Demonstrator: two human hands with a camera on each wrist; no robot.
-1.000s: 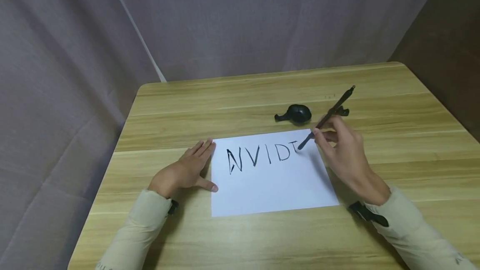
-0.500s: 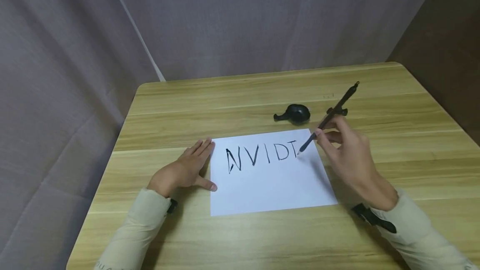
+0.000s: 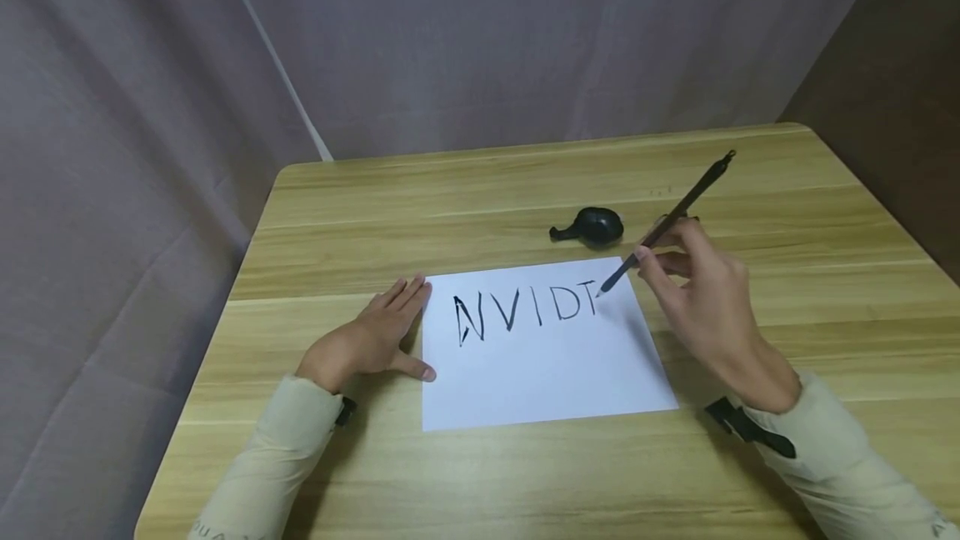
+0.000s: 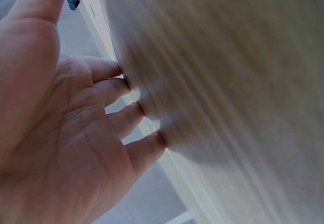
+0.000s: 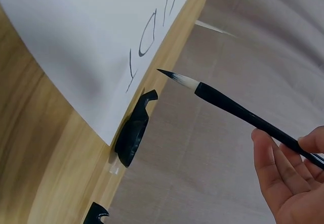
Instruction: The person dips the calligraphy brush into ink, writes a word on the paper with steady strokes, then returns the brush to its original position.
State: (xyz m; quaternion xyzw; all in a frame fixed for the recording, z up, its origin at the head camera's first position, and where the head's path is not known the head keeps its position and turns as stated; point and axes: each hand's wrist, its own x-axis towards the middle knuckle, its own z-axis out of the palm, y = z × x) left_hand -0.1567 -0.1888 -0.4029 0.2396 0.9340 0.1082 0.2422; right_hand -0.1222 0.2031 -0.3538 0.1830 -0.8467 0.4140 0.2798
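A white sheet of paper [image 3: 540, 382] bears large black strokes that read N, V, I, D and a T-like letter. My left hand [image 3: 371, 338] rests at the sheet's left edge, fingers straight and thumb spread. In the left wrist view the fingertips [image 4: 152, 145] touch the tabletop side of the edge. My right hand [image 3: 705, 298] pinches a dark-handled calligraphy brush [image 3: 686, 200] between thumb and fingers, tilted over the sheet's upper right. Its white bristles with a black tip [image 5: 179, 78] look lifted off the paper in the right wrist view.
A glossy black dish with a short handle [image 3: 597, 227] stands just behind the sheet. Another small black object [image 5: 95, 214], perhaps a brush rest, sits farther right, mostly hidden by the right hand in the head view. Grey curtains [image 3: 480, 40] hang behind the wooden table [image 3: 360, 215].
The downstroke of the last letter has grown longer beneath its crossbar. Since then the brush tip has risen, and my right hand has shifted slightly up and right. My left hand has stayed put.
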